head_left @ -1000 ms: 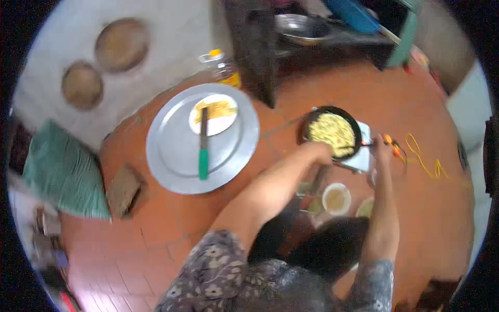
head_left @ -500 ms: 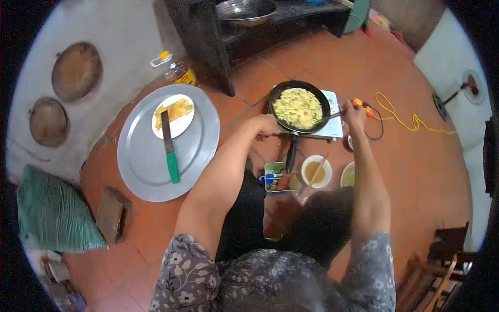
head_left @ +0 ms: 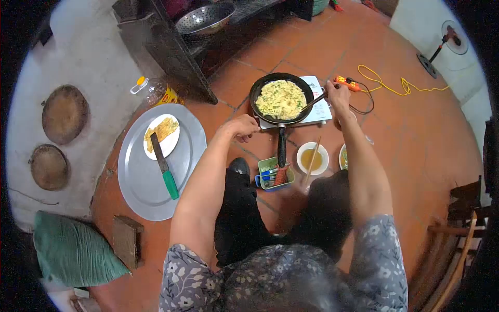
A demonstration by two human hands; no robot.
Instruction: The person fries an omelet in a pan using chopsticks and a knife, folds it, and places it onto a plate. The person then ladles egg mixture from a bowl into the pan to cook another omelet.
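Note:
A black frying pan holding a yellow egg layer with green bits sits on a white stove, its handle towards me. My left hand is at the stove's front left corner, fingers curled; what they grip is too small to make out. My right hand, right of the pan, is closed on a dark utensil whose tip touches the egg's right edge. Nearer me stand a bowl of yellowish liquid with chopsticks across it and a green basket of small items.
On the left, a large metal tray bears a plate of cooked egg and a green-handled knife. An oil bottle stands behind it. An orange power strip with yellow cord lies right; a wooden block is lower left.
The view has shifted, and the pan and tray appear farther left. My left hand has drawn back from the pan to the stove's corner. My right hand still holds the utensil at the egg.

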